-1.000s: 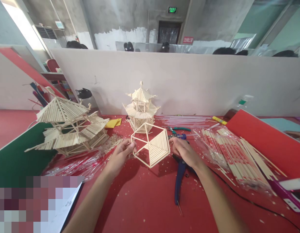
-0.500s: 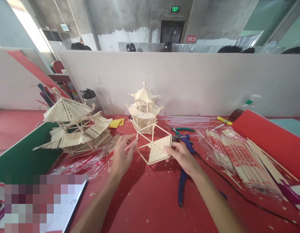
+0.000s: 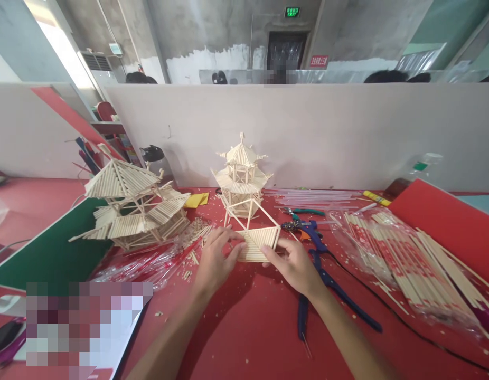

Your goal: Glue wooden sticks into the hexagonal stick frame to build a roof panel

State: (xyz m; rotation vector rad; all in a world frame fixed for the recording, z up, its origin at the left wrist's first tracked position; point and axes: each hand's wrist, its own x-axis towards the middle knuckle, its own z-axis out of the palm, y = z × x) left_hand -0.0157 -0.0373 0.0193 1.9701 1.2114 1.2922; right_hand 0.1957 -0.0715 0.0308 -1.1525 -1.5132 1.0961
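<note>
A wooden-stick roof frame is held above the red table, its near part covered by rows of thin sticks and its far part bare bars. My left hand is closed on its left edge, the thumb at the covered part; some of those fingers are hidden. My right hand pinches the right edge, thumb on top. Just behind the frame stands a small stick pagoda. To the left is a larger stick pagoda with layered roofs.
Right of my hands lie a blue glue gun, green-handled pliers and blue-handled cutters. Bagged wooden sticks are further right. Clear plastic wrapping and stick scraps lie at left. A pale partition borders the back.
The frame has tilted and turned, bringing its covered part towards me. My left hand has shifted from the far left corner to the near left edge. The view has swung slightly left.
</note>
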